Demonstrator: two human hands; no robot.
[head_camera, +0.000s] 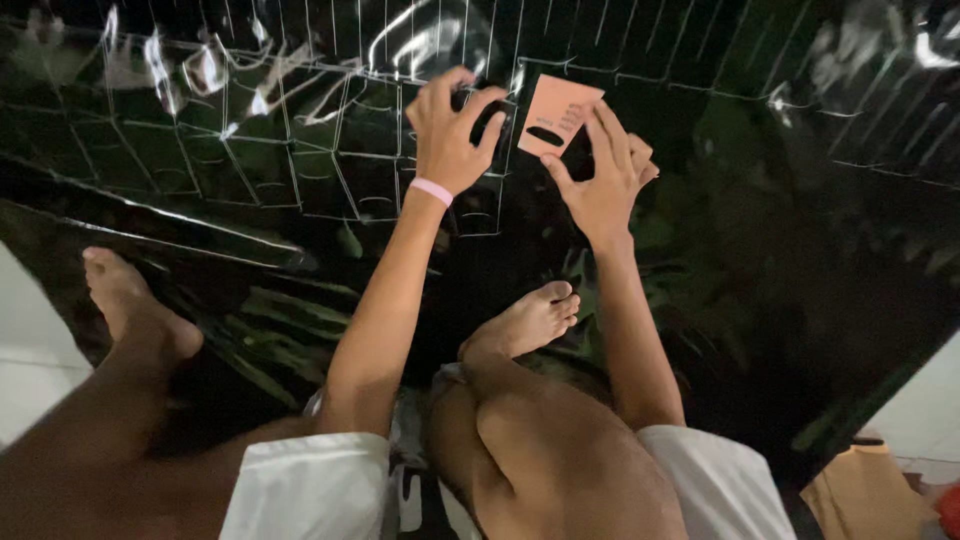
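Left hand (447, 140): fingers curled, pinching small dark thing against glossy black sheet (250, 150); what it is, cannot tell. Pink wristband (432, 191) below. Right hand (603, 185): fingers spread, tips gripping lower edge of salmon-pink rectangular card (560, 115), dark oval slot, just right of left fingers. Tan bag (865, 490) far lower right.

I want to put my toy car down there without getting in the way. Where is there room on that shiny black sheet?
The shiny black sheet looks bare to the right of the right hand, which holds the pink card, and on the left, between the left hand and the left foot. It is crowded in the middle, around both hands and the right foot.
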